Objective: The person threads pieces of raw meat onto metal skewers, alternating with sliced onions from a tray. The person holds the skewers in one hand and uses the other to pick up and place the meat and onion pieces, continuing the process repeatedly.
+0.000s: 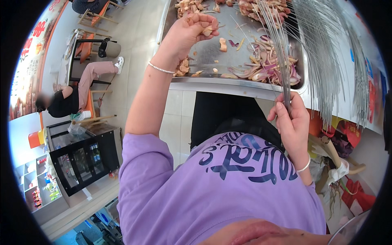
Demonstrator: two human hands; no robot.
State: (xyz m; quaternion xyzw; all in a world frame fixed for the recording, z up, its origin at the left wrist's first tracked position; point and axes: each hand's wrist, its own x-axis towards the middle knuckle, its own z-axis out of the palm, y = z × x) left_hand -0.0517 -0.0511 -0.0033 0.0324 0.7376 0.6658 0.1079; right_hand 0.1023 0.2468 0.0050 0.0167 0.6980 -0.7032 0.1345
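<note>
My left hand is over the left part of a stainless steel tray, with a small pale piece of meat pinched in its fingers. My right hand, at the tray's near right corner, grips a bundle of thin metal skewers by their lower ends. One skewer slants away from the bundle, over the tray. Sliced red onion is heaped behind the bundle. A single meat chunk lies mid-tray, and meat piles are at its far side.
Many more metal skewers fan out right of the tray. Red bags and a wooden chair frame are at lower right. Further left, a seated person is near a table, a bin and a glass-fronted drinks cabinet.
</note>
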